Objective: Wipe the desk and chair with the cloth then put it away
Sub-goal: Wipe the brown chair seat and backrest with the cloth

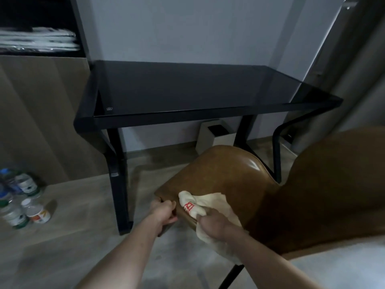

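A black glass-topped desk (187,88) stands against the wall ahead. In front of it is a brown leather chair (225,174), its seat tilted toward me and its back (333,184) at the right. My left hand (163,212) grips the seat's near left edge. A cream cloth (208,203) with red lettering lies bunched on the seat's front edge, and my right hand (214,225) is closed on it, pressing it onto the leather. Part of the cloth hangs below my right wrist.
Several plastic water bottles (23,184) and a paper cup (38,213) stand on the wooden floor at the left. A white bin (216,136) sits under the desk. A dark shelf with folded white items (39,40) is at the upper left.
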A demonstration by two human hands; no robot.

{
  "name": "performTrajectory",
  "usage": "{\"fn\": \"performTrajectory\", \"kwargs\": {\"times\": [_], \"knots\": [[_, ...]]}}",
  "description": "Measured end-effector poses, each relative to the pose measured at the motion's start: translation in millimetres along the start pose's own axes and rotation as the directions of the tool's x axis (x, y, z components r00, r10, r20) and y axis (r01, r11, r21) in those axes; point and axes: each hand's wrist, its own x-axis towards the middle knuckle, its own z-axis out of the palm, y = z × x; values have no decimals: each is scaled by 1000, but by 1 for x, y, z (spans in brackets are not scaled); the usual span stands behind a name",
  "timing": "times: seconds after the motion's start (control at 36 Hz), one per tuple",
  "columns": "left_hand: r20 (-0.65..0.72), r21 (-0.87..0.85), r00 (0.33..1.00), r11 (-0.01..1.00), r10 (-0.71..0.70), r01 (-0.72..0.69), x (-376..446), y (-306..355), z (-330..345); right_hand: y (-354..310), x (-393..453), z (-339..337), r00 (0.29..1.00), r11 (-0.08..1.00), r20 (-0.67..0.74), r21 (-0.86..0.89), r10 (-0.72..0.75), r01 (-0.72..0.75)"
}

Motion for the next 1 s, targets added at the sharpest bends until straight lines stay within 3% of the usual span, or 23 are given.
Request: {"fn": "performTrajectory", "kwargs": {"times": [0.44, 0.58, 0.67, 0.69, 0.75, 0.81, 0.89, 1.0], "knots": [[-20, -18, 999, 999, 39, -40, 50, 24, 3, -70, 66, -20, 1000, 996, -16, 90, 1, 0], [-34, 12, 998, 999, 45, -44, 41, 28, 4, -68, 41, -7, 989, 978, -137, 205, 64, -35], [-100, 177, 988, 980, 115, -96, 27, 31, 4, -61, 3, -7, 966, 973, -242, 231, 85, -27], [-127, 349, 974, 928, 185, -131, 22, 32, 2, -58, -12, -9, 962, 973, -257, 229, 93, -33], [-100, 735, 935, 659, 339, -160, 9, 35, -6, -49, -34, -12, 963, 970, -244, 239, 111, -51], [-31, 890, 902, 422, 430, -171, -13, 37, -12, -39, -52, -13, 969, 963, -231, 268, 93, -29], [28, 922, 883, 330, 469, -204, -46, 34, -21, -19, -69, -8, 964, 925, -264, 374, 33, 70], [108, 897, 868, 329, 484, -295, -81, 27, -41, -7, -107, -9, 984, 701, -179, 704, 22, 113]]}}
